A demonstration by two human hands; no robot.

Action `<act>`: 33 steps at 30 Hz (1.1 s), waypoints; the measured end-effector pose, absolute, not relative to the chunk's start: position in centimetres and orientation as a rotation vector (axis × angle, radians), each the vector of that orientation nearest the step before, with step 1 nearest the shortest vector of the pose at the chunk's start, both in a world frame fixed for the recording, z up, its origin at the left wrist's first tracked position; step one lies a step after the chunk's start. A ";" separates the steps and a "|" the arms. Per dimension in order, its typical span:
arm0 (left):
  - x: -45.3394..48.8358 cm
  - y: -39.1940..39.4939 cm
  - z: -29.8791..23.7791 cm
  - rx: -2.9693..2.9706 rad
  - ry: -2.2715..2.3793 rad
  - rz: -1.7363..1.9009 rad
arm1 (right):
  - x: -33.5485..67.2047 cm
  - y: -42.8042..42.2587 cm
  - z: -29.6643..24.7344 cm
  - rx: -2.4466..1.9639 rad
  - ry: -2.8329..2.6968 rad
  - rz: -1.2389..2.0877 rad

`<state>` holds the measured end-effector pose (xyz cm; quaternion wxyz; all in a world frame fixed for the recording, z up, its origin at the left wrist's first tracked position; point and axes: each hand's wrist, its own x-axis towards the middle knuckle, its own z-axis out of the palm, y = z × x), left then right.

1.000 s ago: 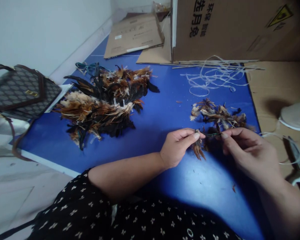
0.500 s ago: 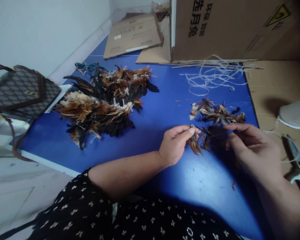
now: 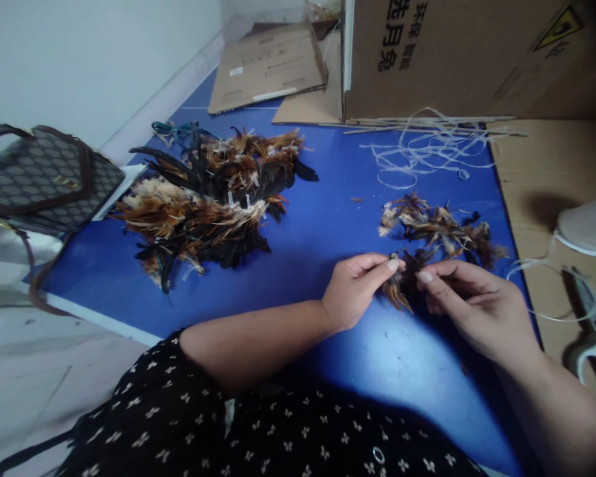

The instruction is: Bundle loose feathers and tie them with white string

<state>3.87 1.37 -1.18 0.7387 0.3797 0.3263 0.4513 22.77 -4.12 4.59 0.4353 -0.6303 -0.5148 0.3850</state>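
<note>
Between thumb and fingers, my left hand (image 3: 361, 286) pinches a small bunch of brown feathers (image 3: 395, 294) whose tips hang down. Close on its right, my right hand (image 3: 469, 301) has thumb and forefinger pressed together on a dark feather (image 3: 413, 261). The two hands are slightly apart over the blue table (image 3: 322, 238). Just behind them lies a small heap of loose brown and black feathers (image 3: 444, 232). The fingers hide part of what each hand holds.
A larger pile of feather bundles (image 3: 198, 212) lies left, near a patterned handbag (image 3: 49, 179). Tangled white string (image 3: 422, 156) and thin sticks (image 3: 377, 126) lie before a cardboard box (image 3: 457, 59). Pruning shears (image 3: 593, 331) and a white cylindrical object (image 3: 589, 225) are at right.
My right hand has moved left toward my left hand and its thumb and forefinger have closed on a dark feather. My left hand keeps its pinch; the view has shifted slightly.
</note>
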 end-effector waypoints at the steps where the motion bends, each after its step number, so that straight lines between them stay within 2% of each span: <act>1: 3.9 1.4 -1.2 0.854 0.724 1.009 | 22.6 -4.2 4.6 -1.565 -1.270 0.978; 27: 3.8 1.1 -0.7 0.897 0.669 0.998 | 21.4 -4.2 3.0 -1.443 -1.328 1.202; 33: 3.6 1.0 -0.6 0.900 0.722 1.005 | 22.4 -4.0 4.2 -1.422 -1.411 0.957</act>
